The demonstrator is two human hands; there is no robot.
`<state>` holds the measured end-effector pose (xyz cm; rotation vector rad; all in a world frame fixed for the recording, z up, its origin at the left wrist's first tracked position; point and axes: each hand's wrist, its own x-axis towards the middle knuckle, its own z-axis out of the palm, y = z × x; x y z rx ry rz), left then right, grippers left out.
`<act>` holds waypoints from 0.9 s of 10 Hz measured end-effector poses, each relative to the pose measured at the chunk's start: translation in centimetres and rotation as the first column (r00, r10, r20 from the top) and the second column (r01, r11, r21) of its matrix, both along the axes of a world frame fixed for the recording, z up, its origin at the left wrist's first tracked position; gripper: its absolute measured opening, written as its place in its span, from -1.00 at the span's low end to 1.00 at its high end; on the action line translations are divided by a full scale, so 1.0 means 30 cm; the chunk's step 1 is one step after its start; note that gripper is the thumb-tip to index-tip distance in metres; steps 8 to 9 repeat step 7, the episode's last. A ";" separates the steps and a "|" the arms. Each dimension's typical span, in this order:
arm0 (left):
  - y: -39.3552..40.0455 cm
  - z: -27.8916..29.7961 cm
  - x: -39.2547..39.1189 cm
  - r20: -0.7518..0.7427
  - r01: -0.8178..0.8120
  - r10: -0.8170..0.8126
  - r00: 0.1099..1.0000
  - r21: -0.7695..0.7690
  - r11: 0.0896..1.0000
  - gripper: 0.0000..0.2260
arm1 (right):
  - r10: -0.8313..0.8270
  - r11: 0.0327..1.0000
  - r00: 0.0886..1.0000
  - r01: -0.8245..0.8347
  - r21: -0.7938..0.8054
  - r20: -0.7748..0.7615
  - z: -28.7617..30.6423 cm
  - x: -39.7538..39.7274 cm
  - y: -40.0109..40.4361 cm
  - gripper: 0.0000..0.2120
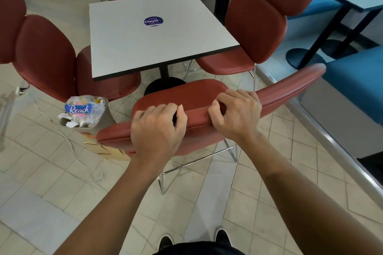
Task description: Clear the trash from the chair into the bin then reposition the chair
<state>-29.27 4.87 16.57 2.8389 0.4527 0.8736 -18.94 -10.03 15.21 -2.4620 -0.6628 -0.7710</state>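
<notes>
**Already gripped at the backrest: how the chair is likely to handle**

Both hands are seen clamped on the top edge of the red chair (207,97), which stands just in front of the person, its seat turned toward the white bench (157,33). The left hand (158,128) is curled over the padded rim, fingers wrapped to the far side; the right hand (236,114) is curled over the same rim just beside it, knuckles up. The two hands are held apart, nothing being carried in either.

The bin (87,116) is found on the floor to the left, close beside the chair, heaped with wrappers and crumpled paper. Whether the seat has been fully cleared cannot be told, since it is hidden behind the backrest.

The chair is judged to be moderately light: a padded shell carried on a thin chrome wire frame (199,161). The upholstery looks smooth and may prove slightly slippery, so a wrapped grip over the rim is better trusted than flat palms. The padding is expected to give a little under the fingers, while the shell beneath should stay stiff. With a hold taken so high, the chair may tip backward rather than slide; on the tiled floor (62,192) the thin legs could catch at the grout lines. The crowded bin beside it is best avoided.
</notes>
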 end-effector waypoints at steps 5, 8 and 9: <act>0.153 0.158 0.067 -0.316 0.222 -0.304 0.899 -0.271 0.937 -0.70 | -0.019 1.000 0.954 0.013 -0.021 -0.300 0.129 -0.123 0.166 -0.75; 0.270 0.150 0.209 -0.363 0.196 -0.319 0.875 -0.337 0.921 -0.70 | -0.032 0.999 0.927 0.032 -0.005 -0.375 0.155 -0.055 0.222 -0.80; 0.270 0.150 0.209 -0.363 0.196 -0.319 0.875 -0.337 0.921 -0.70 | -0.032 0.999 0.927 0.032 -0.005 -0.375 0.155 -0.055 0.222 -0.80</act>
